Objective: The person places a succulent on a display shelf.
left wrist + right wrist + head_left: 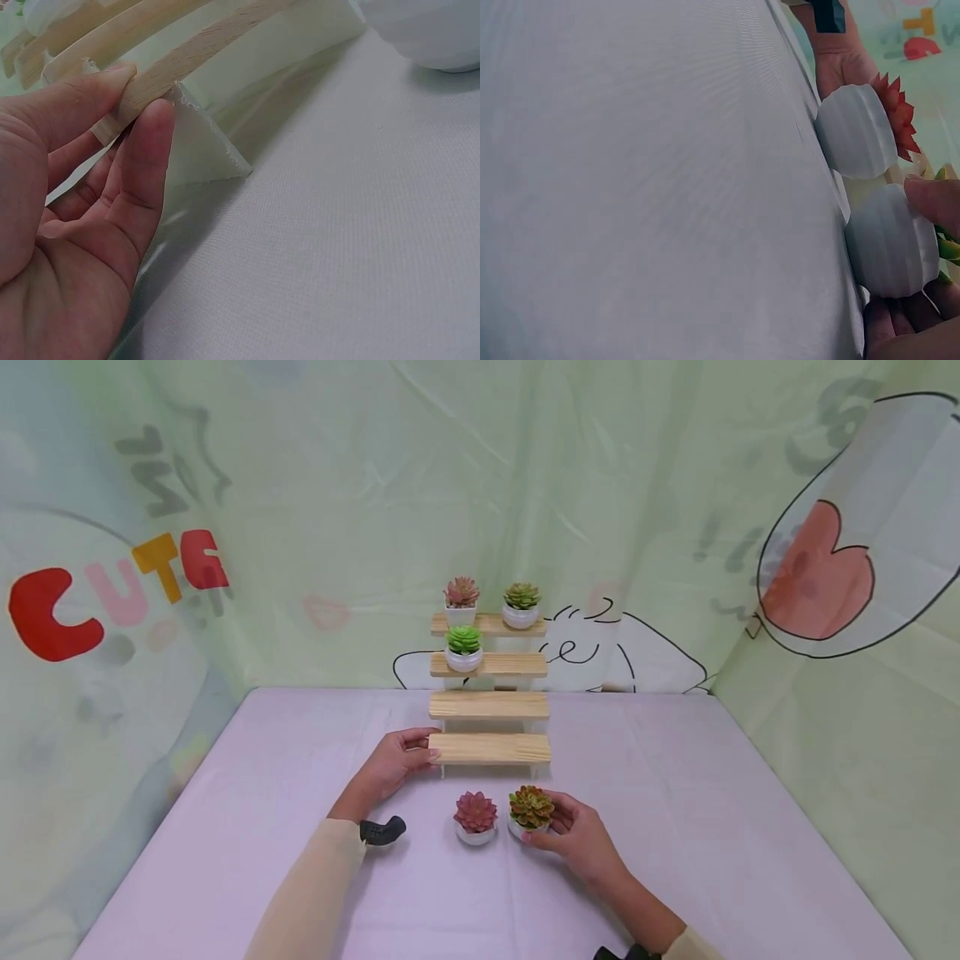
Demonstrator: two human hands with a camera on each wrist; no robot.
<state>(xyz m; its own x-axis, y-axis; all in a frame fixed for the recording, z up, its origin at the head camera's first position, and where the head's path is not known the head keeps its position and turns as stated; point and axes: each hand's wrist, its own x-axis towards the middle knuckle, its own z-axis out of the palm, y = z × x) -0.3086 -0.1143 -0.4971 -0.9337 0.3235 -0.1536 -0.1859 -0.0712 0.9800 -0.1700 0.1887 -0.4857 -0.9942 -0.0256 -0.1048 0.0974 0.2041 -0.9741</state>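
A tiered wooden stand (pixel 491 747) with pale see-through side supports stands at the middle of the table. My left hand (pixel 390 764) pinches the left end of its lowest shelf (pixel 199 52), thumb on top and a finger underneath. In front of the stand, my right hand (pixel 583 842) grips a small potted succulent (pixel 531 807) with green and rust-brown leaves. Thumb and fingers are on opposite sides of its white ribbed pot (pixel 892 240), which sits right at the cloth. Just left of it stands a dusty-red succulent (pixel 476 812) in another white pot (pixel 855 131).
On the top shelf stand a pink succulent (pixel 461 597) in a squarish white pot and a dark green one (pixel 521 602) in a round pot. A bright green succulent (pixel 464 645) is on the shelf below, at the left. Printed curtains (pixel 360 527) enclose the cloth-covered table (pixel 675 827).
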